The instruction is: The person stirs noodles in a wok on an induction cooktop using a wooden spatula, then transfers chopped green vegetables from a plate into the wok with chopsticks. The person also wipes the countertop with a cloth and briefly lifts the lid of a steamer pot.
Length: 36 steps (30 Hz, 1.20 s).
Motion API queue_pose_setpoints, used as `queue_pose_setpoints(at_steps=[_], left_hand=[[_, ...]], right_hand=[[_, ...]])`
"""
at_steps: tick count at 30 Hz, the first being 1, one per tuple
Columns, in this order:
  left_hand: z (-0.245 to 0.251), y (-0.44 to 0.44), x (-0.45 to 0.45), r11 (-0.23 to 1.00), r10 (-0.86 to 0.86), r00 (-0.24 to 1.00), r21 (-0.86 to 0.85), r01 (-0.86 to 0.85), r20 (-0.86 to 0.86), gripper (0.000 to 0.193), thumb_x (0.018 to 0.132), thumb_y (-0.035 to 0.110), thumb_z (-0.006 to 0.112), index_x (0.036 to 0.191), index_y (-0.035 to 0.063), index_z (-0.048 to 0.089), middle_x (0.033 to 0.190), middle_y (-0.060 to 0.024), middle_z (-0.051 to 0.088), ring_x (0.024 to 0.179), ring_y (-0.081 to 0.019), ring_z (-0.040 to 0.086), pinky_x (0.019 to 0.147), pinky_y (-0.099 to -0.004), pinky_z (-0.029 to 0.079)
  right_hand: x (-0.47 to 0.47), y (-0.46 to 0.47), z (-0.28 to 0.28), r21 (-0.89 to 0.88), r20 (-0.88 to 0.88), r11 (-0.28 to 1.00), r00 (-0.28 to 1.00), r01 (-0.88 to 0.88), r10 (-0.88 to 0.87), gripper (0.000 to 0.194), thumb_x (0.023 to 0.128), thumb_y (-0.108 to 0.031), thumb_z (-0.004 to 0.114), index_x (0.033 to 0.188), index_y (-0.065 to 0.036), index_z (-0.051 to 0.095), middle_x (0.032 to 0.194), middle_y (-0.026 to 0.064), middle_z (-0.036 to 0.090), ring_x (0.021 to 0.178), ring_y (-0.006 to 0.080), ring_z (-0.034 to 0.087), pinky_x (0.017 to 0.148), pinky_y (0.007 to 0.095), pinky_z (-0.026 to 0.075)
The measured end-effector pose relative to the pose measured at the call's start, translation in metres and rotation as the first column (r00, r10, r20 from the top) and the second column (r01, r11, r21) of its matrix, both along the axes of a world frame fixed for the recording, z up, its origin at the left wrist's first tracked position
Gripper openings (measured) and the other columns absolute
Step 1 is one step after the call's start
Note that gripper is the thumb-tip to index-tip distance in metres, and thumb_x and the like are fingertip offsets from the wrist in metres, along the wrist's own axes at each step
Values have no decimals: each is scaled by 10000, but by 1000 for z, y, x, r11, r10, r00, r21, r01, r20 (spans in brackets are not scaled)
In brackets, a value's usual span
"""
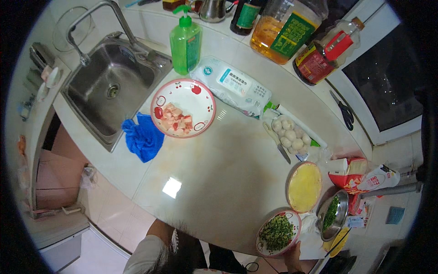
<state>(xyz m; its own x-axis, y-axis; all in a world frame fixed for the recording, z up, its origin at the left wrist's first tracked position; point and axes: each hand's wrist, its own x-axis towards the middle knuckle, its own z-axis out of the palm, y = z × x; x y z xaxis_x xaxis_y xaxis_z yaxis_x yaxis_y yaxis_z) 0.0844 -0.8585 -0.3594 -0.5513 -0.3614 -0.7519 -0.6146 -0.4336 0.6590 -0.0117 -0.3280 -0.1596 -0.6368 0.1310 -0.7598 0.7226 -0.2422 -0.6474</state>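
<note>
At the counter's near right edge my right hand grips the rim of a red-rimmed bowl of chopped greens mixed with pale bits. My left hand is out of view; only a bent arm in a light sleeve shows at the bottom. Just above the bowl lies an oval plate with a flat yellow layer. To its right, a steel bowl of chopped greens stands tilted in view. A red-rimmed plate with raw meat pieces sits near the sink, beside a crumpled blue cloth.
The steel sink is at upper left. A knife lies beside a bag of white round items. Behind are a wipes pack and a green pump bottle. Scissors and several bottles line the ledge.
</note>
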Motion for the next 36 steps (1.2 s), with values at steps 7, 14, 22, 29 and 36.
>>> queue_pose_setpoints(at_steps=[7, 14, 22, 29, 36], left_hand=[[-7, -11, 7, 1000, 20, 999, 18, -21, 42, 215, 836, 215, 526, 738, 24, 537, 651, -80, 548, 600, -145, 528, 551, -294, 442], [-7, -10, 10, 998, 25, 998, 49, -28, 63, 199, 829, 201, 533, 739, 24, 538, 655, -76, 550, 604, -143, 530, 557, -292, 445], [-2, -13, 8, 998, 19, 998, 53, -22, 59, 181, 820, 186, 541, 741, 23, 538, 659, -70, 552, 608, -141, 532, 564, -290, 449], [6, -18, -4, 999, -1, 999, 33, 0, 36, 166, 813, 173, 548, 742, 23, 539, 663, -66, 554, 612, -138, 534, 570, -288, 453], [28, 2, -18, 1000, -8, 999, -15, 7, -33, 151, 806, 159, 555, 744, 22, 540, 666, -61, 556, 616, -136, 536, 575, -286, 456]], right_hand=[[-3, -17, 0, 137, -22, 988, 997, 76, -74, 533, 911, -457, 351, 1253, -49, 373, 1141, 110, 487, 1071, 283, 462, 894, 443, 389], [1, -16, -3, 281, -45, 949, 989, 145, -138, 352, 900, -371, 457, 996, -44, 544, 859, 59, 566, 811, 231, 554, 729, 395, 474], [-1, -23, -3, 344, -38, 925, 987, 160, -157, 308, 899, -336, 477, 923, -39, 554, 768, 42, 555, 720, 204, 556, 650, 371, 482], [-3, -27, 0, 341, -18, 924, 984, 172, -177, 332, 912, -334, 452, 935, -12, 531, 808, 59, 540, 721, 209, 548, 626, 380, 480], [-5, 0, -13, 232, 75, 967, 990, 102, -122, 384, 906, -347, 454, 1079, -6, 494, 949, 94, 541, 869, 231, 549, 743, 408, 477]])
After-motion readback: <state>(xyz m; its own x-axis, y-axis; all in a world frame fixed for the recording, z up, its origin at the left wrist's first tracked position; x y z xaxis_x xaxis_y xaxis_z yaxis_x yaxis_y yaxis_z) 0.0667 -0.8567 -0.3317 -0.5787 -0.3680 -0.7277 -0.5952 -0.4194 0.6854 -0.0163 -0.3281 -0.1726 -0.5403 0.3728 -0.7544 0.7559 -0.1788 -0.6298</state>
